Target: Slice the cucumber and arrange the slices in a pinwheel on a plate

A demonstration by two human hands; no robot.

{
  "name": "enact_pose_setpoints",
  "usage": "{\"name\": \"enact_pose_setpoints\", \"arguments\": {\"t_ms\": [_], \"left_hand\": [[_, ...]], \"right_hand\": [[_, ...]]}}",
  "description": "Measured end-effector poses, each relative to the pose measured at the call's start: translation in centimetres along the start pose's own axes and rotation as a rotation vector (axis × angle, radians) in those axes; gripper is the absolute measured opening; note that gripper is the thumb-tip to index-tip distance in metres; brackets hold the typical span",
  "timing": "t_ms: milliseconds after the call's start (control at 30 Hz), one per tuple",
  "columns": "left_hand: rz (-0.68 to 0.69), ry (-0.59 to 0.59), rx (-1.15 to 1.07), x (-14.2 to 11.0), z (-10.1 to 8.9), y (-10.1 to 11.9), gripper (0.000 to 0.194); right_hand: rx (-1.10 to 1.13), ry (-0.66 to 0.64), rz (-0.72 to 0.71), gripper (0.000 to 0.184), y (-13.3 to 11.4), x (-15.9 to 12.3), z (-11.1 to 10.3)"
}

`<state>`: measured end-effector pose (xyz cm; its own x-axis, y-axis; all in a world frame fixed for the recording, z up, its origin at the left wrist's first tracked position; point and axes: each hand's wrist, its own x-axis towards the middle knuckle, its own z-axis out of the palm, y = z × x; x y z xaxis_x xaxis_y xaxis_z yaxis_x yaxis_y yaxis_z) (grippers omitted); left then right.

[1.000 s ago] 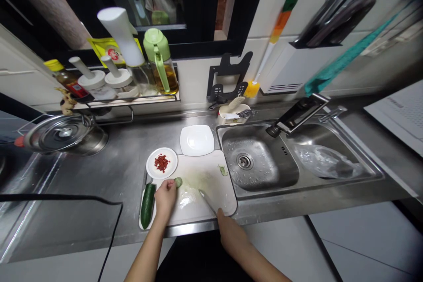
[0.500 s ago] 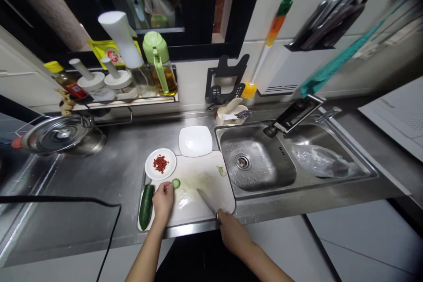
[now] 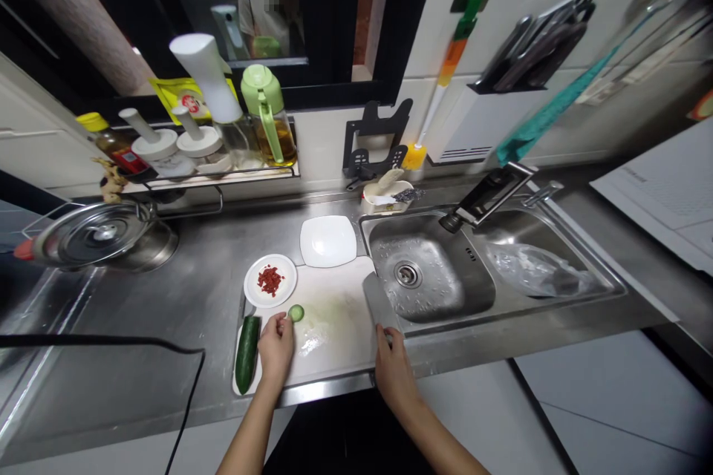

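Observation:
My left hand is closed in a pinch, its fingertips at a small pale-green cucumber piece on the white cutting board. My right hand grips a kitchen knife by the handle. Its broad grey blade lies over the board's right edge, beside the sink. Left of my left hand, a dark green length of cucumber rests along the board's left edge. A small white plate with chopped red bits sits at the board's far left corner.
Behind the board stands a white square dish. The steel sink lies to the right, with a plastic bag in its second basin. A lidded pot is at left, and a rack holds an oil bottle and seasonings.
My right hand has swung the knife rightward and turned it, from the middle of the board to its right edge. My left hand stays by the cucumber piece.

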<state>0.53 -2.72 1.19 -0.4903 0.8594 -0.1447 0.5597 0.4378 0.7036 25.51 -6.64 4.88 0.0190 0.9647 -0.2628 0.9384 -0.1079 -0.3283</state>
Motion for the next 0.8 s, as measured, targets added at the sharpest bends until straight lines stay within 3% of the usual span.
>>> {"name": "enact_pose_setpoints", "arguments": {"t_ms": [167,433,800], "left_hand": [[0.022,-0.009,-0.006,0.0,-0.3,0.2,0.038],[0.006,-0.040,-0.038,-0.1,-0.4,0.3,0.038],[0.035,0.010,-0.082,-1.2,-0.5,0.4,0.036]], "right_hand": [[-0.109,-0.047,0.053,0.058,-0.5,1.5,0.5],[-0.251,-0.025,0.017,0.060,-1.3,1.9,0.6],[-0.243,-0.010,-0.006,0.065,-0.8,2.0,1.3]]}}
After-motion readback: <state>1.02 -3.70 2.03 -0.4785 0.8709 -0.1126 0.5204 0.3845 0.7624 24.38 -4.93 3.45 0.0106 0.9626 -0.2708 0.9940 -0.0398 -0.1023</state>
